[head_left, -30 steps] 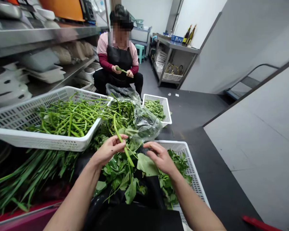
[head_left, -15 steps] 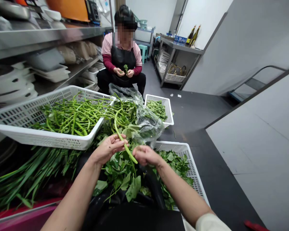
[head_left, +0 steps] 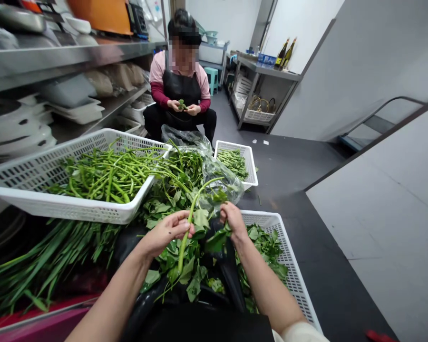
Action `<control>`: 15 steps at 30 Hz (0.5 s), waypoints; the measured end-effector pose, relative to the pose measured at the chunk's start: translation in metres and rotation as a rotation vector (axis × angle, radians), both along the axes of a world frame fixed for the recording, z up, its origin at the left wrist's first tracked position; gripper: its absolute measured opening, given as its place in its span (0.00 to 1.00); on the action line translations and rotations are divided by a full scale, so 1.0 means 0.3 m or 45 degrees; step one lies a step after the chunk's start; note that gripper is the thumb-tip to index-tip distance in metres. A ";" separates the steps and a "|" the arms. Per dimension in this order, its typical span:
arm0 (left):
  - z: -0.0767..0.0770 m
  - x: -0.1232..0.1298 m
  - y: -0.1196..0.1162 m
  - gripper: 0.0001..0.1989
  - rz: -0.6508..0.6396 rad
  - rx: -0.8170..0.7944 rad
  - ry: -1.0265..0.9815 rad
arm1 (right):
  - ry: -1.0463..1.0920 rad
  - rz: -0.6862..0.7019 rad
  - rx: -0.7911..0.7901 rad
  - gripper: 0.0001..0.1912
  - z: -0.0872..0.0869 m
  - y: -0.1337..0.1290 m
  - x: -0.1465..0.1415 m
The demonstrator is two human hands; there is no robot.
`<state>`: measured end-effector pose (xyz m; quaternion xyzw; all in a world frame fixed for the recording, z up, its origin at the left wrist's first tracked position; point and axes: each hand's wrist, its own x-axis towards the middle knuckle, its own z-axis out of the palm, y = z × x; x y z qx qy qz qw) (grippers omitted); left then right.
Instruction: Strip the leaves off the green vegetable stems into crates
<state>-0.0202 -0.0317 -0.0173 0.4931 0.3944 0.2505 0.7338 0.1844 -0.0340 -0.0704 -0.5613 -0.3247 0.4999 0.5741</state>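
Observation:
My left hand (head_left: 169, 231) pinches a long, curved green vegetable stem (head_left: 182, 252) between thumb and fingers; its upper end arcs to the right. Closed fingers of my right hand (head_left: 234, 222) grip green leaves (head_left: 216, 241), which stick out on its left side. Below both hands lies a heap of leafy greens (head_left: 192, 280), reaching back to a clear plastic bag (head_left: 223, 173). On the left, a white perforated basket (head_left: 92, 212) holds many bare stems (head_left: 109, 175). Under my right forearm, another white basket (head_left: 293, 256) contains loose leaves (head_left: 267, 249).
A co-worker (head_left: 181, 85) sits opposite, both hands on a small green piece. Beside them stands a small white basket (head_left: 251, 164) of cut stems. Long green leaves (head_left: 57, 256) lie at left, below steel shelving (head_left: 67, 59) stacked with dishes. A wall (head_left: 388, 204) bounds the right.
The held stem has swung more upright, its top now leaning right. My right hand has moved up and right, away from the stem's lower end, and leaves now show in it.

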 end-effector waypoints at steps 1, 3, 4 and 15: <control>0.003 0.001 -0.007 0.18 0.020 0.049 0.053 | 0.047 -0.046 0.019 0.13 0.005 0.021 0.037; 0.010 0.004 -0.019 0.17 0.064 0.130 0.133 | 0.170 -0.146 0.103 0.16 0.025 0.052 0.091; 0.013 0.006 -0.023 0.16 0.074 0.157 0.160 | 0.245 -0.161 0.142 0.19 0.037 0.062 0.101; 0.011 -0.014 -0.052 0.12 0.178 -0.308 -0.328 | 0.641 -0.001 0.267 0.27 0.039 0.092 -0.173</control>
